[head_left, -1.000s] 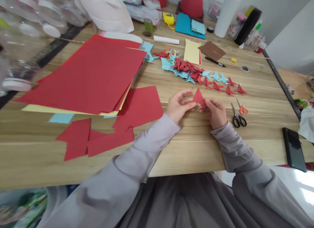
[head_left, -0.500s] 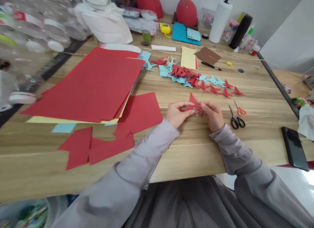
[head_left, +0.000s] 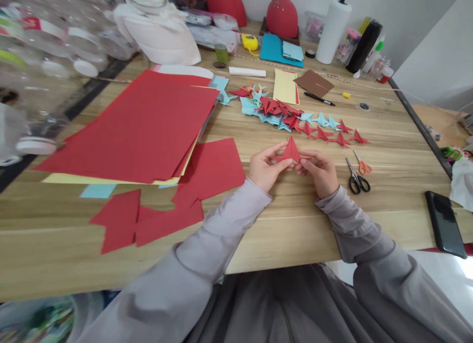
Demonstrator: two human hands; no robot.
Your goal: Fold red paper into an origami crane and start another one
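A folded red paper piece with a pointed top is held between my two hands over the wooden table. My left hand grips its left side, thumb on the lower edge. On the other side, my right hand pinches its right corner. Just beyond my hands lie several small folded red paper figures and light blue ones, partly in a heap.
Large red sheets and red offcuts lie on the left. Black scissors, orange scissors and a phone are on the right. A pen, brown paper and tape measure lie farther back.
The red paper piece has turned and spread into a wider, symmetrical shape facing me. My right fingers have shifted along its right side. The camera view has moved slightly.
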